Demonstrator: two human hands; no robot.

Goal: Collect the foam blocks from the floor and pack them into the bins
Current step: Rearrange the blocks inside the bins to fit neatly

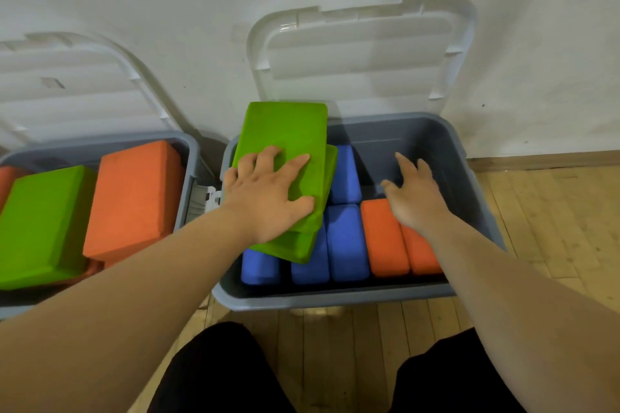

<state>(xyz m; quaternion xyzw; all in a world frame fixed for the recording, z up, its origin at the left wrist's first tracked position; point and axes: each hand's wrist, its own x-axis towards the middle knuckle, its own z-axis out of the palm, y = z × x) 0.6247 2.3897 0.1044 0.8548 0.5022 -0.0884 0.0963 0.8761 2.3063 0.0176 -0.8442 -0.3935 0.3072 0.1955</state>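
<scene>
Two green foam blocks [288, 131] lie stacked and tilted over the left side of the right grey bin [469, 184]. My left hand [268, 194] grips them from above, fingers spread on top and thumb round the right edge. Beneath them stand several blue blocks [347, 241] on edge, and two orange blocks [384, 238] beside those. My right hand [414, 194] hovers open over the bin's bare right part, holding nothing. The left grey bin [191, 157] holds a green block [43, 225] and an orange block [134, 198].
Both bins' white lids [362, 54] stand open against the white wall. Wooden floor [553, 228] runs to the right and in front of the bins. My dark-trousered knees [218, 375] are at the bottom edge.
</scene>
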